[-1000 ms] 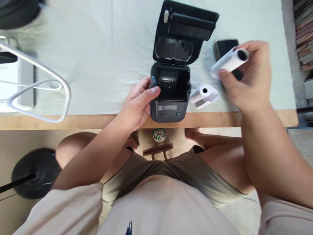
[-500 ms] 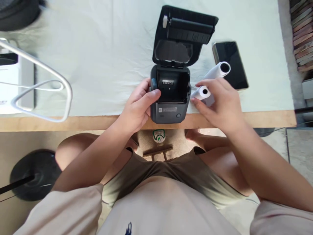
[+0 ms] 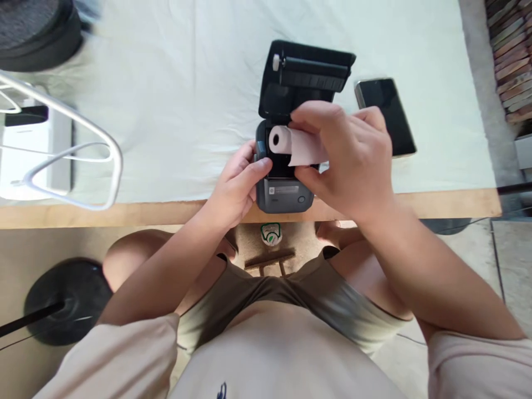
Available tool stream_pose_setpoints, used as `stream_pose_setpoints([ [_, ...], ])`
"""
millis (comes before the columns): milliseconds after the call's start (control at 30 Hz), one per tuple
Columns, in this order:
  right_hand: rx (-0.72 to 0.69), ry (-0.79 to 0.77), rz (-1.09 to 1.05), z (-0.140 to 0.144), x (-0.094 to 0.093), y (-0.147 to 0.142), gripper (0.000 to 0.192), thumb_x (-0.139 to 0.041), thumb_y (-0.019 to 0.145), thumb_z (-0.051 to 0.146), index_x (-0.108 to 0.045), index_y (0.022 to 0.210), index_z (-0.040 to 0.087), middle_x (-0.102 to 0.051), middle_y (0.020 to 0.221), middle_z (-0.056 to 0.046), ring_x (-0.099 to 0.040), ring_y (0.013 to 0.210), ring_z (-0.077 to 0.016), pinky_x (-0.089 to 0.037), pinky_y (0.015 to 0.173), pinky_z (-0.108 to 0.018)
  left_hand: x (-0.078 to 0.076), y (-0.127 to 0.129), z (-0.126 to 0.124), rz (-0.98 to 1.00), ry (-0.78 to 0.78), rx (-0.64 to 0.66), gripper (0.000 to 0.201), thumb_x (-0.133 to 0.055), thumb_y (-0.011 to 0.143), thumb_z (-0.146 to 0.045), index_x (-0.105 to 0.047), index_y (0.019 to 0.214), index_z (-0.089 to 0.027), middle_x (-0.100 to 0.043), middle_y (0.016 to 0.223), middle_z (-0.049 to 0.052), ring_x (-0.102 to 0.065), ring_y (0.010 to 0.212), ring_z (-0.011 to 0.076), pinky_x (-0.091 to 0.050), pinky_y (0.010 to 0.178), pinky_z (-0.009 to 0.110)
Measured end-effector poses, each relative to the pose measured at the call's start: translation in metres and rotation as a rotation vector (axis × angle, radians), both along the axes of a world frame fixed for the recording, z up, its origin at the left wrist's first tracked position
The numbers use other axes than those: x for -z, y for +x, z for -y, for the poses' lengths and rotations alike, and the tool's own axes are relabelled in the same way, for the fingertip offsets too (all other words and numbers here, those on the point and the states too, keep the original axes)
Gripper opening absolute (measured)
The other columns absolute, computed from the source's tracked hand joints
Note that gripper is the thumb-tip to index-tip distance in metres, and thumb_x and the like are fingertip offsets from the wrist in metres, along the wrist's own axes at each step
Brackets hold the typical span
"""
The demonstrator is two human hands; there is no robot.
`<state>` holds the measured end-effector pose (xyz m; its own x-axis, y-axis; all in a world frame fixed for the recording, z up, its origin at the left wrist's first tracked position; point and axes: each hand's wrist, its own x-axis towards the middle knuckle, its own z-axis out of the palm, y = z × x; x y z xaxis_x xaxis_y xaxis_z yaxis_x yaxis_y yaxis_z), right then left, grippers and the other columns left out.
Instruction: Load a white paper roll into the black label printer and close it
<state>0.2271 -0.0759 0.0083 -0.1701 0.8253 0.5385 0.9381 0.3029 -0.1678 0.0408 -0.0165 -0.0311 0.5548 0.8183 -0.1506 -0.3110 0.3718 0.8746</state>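
Observation:
A small dark grey printer (image 3: 284,197) stands at the table's near edge with its lid (image 3: 310,75) tipped open toward the back. My left hand (image 3: 238,185) grips the printer's left side, thumb at the rim of the open bay. My right hand (image 3: 347,158) holds a white paper roll (image 3: 291,143) lying sideways over the open bay, its hollow core facing left. Whether the roll rests in the bay or hovers just above it is hidden by my fingers.
A black phone (image 3: 386,113) lies face up right of the printer on the pale cloth (image 3: 174,100). A white wire frame (image 3: 75,160) and a white box (image 3: 35,155) sit at the left. The wooden table edge (image 3: 103,213) runs across; a black round base (image 3: 62,299) stands on the floor.
My right hand set one roll down by the phone, took the other roll from beside the printer and carried it left over the open bay. The left hand stayed put.

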Motion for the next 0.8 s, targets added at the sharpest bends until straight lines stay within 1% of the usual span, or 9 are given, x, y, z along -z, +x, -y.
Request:
stream_pose_setpoints([
  [67,0.029,0.015,0.094,-0.001,-0.001,0.0,0.046,-0.061,0.088,0.015,-0.057,0.133,0.024,-0.08,0.11,0.0,-0.074,0.092,-0.0212,-0.041,0.087,-0.04,0.0,-0.002,0.001,0.001,-0.004,0.014,0.034,-0.078,0.093,-0.038,-0.065,0.116,-0.017,-0.075,0.112,0.006,-0.076,0.105,0.0203,-0.063,0.081,0.027],
  [200,-0.042,0.044,0.103,0.001,-0.005,0.007,0.039,-0.063,0.085,0.014,-0.06,0.123,0.023,-0.078,0.099,0.0,-0.072,0.083,-0.0203,-0.039,0.087,-0.04,0.005,-0.006,0.002,0.02,0.023,0.04,0.041,-0.082,0.094,-0.042,-0.065,0.123,-0.017,-0.075,0.122,0.007,-0.074,0.118,0.0214,-0.061,0.093,0.027],
  [333,-0.036,0.007,0.096,0.002,0.0,0.01,0.023,-0.064,0.092,0.017,-0.063,0.115,0.024,-0.082,0.11,0.0,-0.073,0.085,-0.0206,-0.036,0.084,-0.039,0.009,-0.007,0.002,0.053,0.046,0.043,0.049,-0.089,0.093,-0.048,-0.066,0.123,-0.017,-0.075,0.118,0.005,-0.072,0.112,0.0162,-0.059,0.095,0.022],
  [400,-0.054,0.036,0.049,-0.001,0.004,0.01,0.011,-0.065,0.098,0.02,-0.065,0.109,0.023,-0.083,0.117,0.0,-0.076,0.092,-0.02,-0.038,0.083,-0.039,0.009,-0.005,0.001,0.078,0.03,0.026,0.043,-0.088,0.094,-0.045,-0.066,0.119,-0.017,-0.074,0.112,0.002,-0.071,0.105,0.0127,-0.059,0.091,0.019],
  [467,-0.103,0.07,-0.001,-0.003,0.006,0.008,0.003,-0.065,0.103,0.024,-0.067,0.105,0.023,-0.082,0.12,0.001,-0.079,0.104,-0.0185,-0.042,0.085,-0.038,0.006,-0.002,0.0,0.094,-0.015,0.002,0.033,-0.083,0.095,-0.035,-0.066,0.117,-0.017,-0.073,0.107,0.0,-0.069,0.098,0.01,-0.058,0.087,0.018],
  [567,-0.145,0.14,-0.019,-0.004,0.006,0.005,0.01,-0.064,0.108,0.028,-0.07,0.101,0.023,-0.082,0.107,0.002,-0.078,0.11,-0.0169,-0.044,0.089,-0.038,0.001,0.0,-0.001,0.09,-0.086,-0.015,0.027,-0.081,0.095,-0.031,-0.064,0.111,-0.017,-0.069,0.098,-0.001,-0.067,0.089,0.008,-0.057,0.081,0.018],
  [633,-0.178,0.171,-0.008,-0.003,0.008,0.003,0.019,-0.065,0.11,0.034,-0.07,0.096,0.022,-0.081,0.099,0.002,-0.078,0.11,-0.0176,-0.046,0.093,-0.038,-0.001,0.0,-0.002,0.093,-0.093,-0.006,0.037,-0.088,0.091,-0.038,-0.063,0.108,-0.017,-0.066,0.093,-0.002,-0.066,0.084,0.0076,-0.056,0.077,0.018],
  [733,-0.229,0.151,-0.002,0.001,0.017,0.003,0.027,-0.065,0.11,0.042,-0.073,0.095,0.022,-0.082,0.105,0.001,-0.076,0.12,-0.0194,-0.047,0.104,-0.039,0.0,-0.001,-0.003,0.112,-0.074,0.03,0.056,-0.1,0.08,-0.044,-0.062,0.111,-0.017,-0.066,0.093,-0.003,-0.065,0.083,0.0078,-0.057,0.075,0.018],
  [800,-0.212,0.126,-0.014,0.008,0.025,0.005,0.024,-0.062,0.111,0.04,-0.076,0.101,0.023,-0.082,0.11,0.001,-0.074,0.127,-0.0193,-0.047,0.109,-0.038,0.002,-0.001,-0.005,0.106,-0.076,0.035,0.057,-0.099,0.079,-0.045,-0.061,0.111,-0.017,-0.067,0.094,-0.002,-0.066,0.083,0.0081,-0.056,0.075,0.019],
])
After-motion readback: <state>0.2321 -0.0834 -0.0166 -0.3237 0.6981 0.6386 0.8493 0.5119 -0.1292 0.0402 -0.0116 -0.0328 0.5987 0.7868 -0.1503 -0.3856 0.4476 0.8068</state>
